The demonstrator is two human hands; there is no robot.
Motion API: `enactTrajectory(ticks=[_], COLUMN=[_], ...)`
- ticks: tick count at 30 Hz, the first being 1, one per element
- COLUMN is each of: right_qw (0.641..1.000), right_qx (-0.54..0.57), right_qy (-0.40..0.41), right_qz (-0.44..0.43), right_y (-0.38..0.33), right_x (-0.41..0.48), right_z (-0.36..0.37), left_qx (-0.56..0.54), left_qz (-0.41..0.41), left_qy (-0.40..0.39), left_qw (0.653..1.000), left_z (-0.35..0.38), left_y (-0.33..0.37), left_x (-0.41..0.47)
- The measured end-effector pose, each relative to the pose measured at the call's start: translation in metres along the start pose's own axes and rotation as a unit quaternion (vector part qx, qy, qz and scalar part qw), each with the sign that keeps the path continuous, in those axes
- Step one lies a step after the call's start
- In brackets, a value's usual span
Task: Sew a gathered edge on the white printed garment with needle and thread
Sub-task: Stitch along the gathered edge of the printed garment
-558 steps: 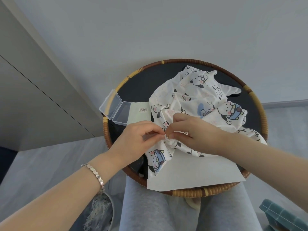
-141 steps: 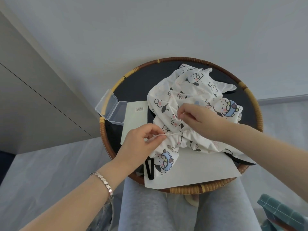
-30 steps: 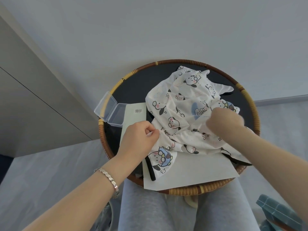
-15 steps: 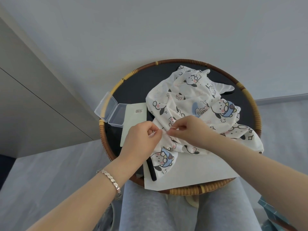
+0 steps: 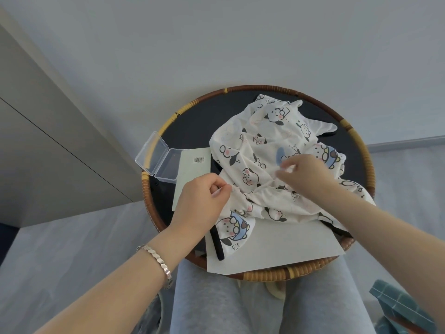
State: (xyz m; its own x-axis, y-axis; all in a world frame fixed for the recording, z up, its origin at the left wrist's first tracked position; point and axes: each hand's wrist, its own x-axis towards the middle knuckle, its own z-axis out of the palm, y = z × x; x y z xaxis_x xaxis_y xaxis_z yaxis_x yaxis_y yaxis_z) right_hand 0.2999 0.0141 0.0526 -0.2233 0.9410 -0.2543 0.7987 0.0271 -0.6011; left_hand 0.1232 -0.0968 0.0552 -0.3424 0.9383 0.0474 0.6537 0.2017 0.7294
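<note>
The left hand (image 5: 204,198) is curled up and pinches the bunched edge of the white cloth (image 5: 260,145) between thumb and finger. The right hand (image 5: 305,174) is apart from the left one, over the middle of the cloth. It is blurry, with its fingers bent toward each other, and I cannot tell if it holds anything. The cloth lies under both hands in a round tray (image 5: 265,276). A sheet of paper (image 5: 277,247) lies just below the hands. A clear box (image 5: 154,155) and a card (image 5: 192,169) sit just past the left hand. A bracelet (image 5: 156,259) is on the left wrist.
</note>
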Motion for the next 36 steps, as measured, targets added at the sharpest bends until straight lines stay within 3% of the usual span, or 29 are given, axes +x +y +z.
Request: enactTrajectory(ticks=[3, 6, 12, 16, 20, 24, 26, 28, 32, 36], right_qw=[0.974, 0.957, 0.971, 0.968, 0.968, 0.964, 0.965, 0.964, 0.953, 0.955], right_qx=[0.174, 0.184, 0.18, 0.217, 0.207, 0.162, 0.176, 0.202, 0.193, 0.176], right_qy=[-0.136, -0.211, -0.13, -0.104, -0.12, -0.19, -0.165, -0.142, -0.212, -0.221], right_qz=[-0.06, -0.083, -0.091, -0.076, -0.074, -0.096, -0.105, -0.099, -0.095, -0.092], right_y=[-0.021, -0.031, -0.03, -0.025, -0.02, -0.019, -0.018, -0.017, -0.019, -0.019], right_x=[-0.017, -0.025, -0.03, -0.033, -0.032, -0.035, -0.032, -0.028, -0.03, -0.032], right_z=[0.008, 0.018, 0.021, 0.017, 0.011, 0.004, 0.003, 0.003, 0.012, 0.015], left_qx=[-0.015, -0.026, -0.02, 0.032, 0.083, 0.082, 0.069, 0.04, -0.074, -0.105], left_qz=[0.005, 0.014, 0.035, 0.109, 0.146, 0.162, 0.169, 0.153, 0.05, -0.026], left_qy=[-0.005, -0.005, 0.002, 0.015, 0.04, 0.04, 0.023, -0.006, -0.078, -0.131], left_qw=[1.0, 1.0, 0.999, 0.993, 0.985, 0.983, 0.983, 0.987, 0.993, 0.985], left_z=[0.0, -0.001, 0.0, -0.001, -0.003, -0.003, -0.004, -0.005, -0.009, -0.011], left_y=[0.001, 0.003, 0.002, 0.003, 0.0, -0.002, -0.004, -0.003, 0.002, 0.0], left_x=[-0.001, -0.003, -0.009, -0.011, -0.01, -0.009, -0.009, -0.009, -0.009, -0.007])
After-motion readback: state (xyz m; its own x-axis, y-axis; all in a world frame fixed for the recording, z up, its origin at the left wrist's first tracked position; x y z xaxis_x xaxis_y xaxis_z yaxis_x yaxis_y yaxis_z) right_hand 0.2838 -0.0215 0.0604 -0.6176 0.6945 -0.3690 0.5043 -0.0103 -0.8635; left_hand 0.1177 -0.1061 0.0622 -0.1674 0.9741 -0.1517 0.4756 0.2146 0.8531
